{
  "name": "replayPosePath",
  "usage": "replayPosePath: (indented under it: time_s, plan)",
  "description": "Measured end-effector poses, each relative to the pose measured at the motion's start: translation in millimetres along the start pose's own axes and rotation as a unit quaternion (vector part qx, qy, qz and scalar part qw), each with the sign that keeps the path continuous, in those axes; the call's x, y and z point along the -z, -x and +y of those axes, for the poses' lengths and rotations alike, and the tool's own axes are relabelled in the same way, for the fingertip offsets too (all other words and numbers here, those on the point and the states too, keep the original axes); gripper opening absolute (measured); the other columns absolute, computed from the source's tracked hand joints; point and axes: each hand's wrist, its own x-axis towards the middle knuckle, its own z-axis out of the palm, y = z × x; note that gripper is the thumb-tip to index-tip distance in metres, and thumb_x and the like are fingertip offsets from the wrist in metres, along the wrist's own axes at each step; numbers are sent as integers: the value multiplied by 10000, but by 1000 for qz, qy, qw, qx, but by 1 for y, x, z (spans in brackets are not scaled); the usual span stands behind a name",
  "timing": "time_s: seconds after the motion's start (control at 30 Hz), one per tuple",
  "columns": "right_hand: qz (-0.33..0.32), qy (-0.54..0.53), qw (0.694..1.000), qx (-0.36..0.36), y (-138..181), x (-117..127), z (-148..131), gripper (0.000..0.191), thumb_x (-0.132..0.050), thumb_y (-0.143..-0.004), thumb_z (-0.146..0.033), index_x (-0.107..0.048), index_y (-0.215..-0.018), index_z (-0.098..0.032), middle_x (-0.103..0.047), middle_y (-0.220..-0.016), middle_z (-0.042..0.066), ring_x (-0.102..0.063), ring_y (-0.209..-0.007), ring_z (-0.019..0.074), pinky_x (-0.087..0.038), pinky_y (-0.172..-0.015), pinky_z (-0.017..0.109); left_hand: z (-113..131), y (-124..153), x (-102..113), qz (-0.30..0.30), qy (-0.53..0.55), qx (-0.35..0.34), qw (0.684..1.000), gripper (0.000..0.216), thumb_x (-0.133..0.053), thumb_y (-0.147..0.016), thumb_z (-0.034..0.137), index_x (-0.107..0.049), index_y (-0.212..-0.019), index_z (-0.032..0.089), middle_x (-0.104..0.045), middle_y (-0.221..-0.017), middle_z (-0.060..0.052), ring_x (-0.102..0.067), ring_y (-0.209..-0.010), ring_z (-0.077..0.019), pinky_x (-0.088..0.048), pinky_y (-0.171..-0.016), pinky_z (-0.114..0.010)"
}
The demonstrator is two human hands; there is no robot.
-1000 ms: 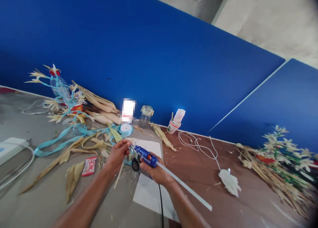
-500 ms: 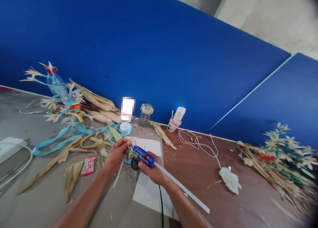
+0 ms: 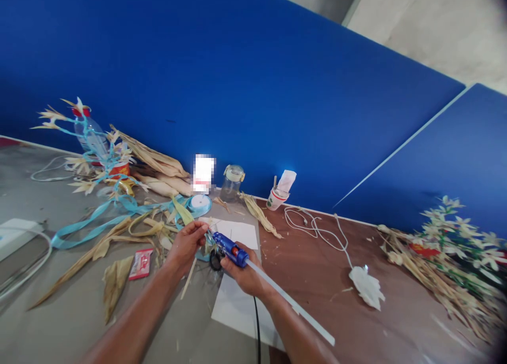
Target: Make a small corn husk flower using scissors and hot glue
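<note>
My right hand is wrapped round a blue hot glue gun, whose tip points up and left. A long whitish glue stick sticks out of its back end, and a black cord hangs below. Close to the gun's tip, my left hand is closed in a pinch; what it holds is too small to make out, though a thin strand shows near the fingertips. White paper sheets lie under the hands. A pair of black-handled scissors, as it seems, lies partly hidden beside the gun.
Dry corn husks and light blue ribbon spread on the left, with a red packet. Along the blue partition stand a glass jar and a paper cup. A white cable and white-flowered stems lie rightward.
Almost nothing differs. Both hands keep their places, and the back end of the glue stick has dipped very slightly.
</note>
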Motion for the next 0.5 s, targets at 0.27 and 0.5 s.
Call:
replayPosePath:
  time_s: [0.27,0.5]
  plan:
    - [-1,25,1000,12,1,2,-6,230,-586,-746,-393,-484,-697,-193,-471,-595,-30,-413,-550,108,-365,-522,216,-2,0,1,-3,-8,2,1000,242,-763,-569,299,-626,-677,131,-568,-610,25,-432,-458,-44,-313,-412,-167]
    - [-10,39,999,6,0,2,-6,230,-575,-756,-392,-474,-698,-194,-473,-609,-26,-415,-556,110,-358,-520,218,-1,1,-1,-2,1,5,1000,249,-765,-557,305,-616,-662,134,-565,-594,28,-420,-445,-39,-295,-404,-167]
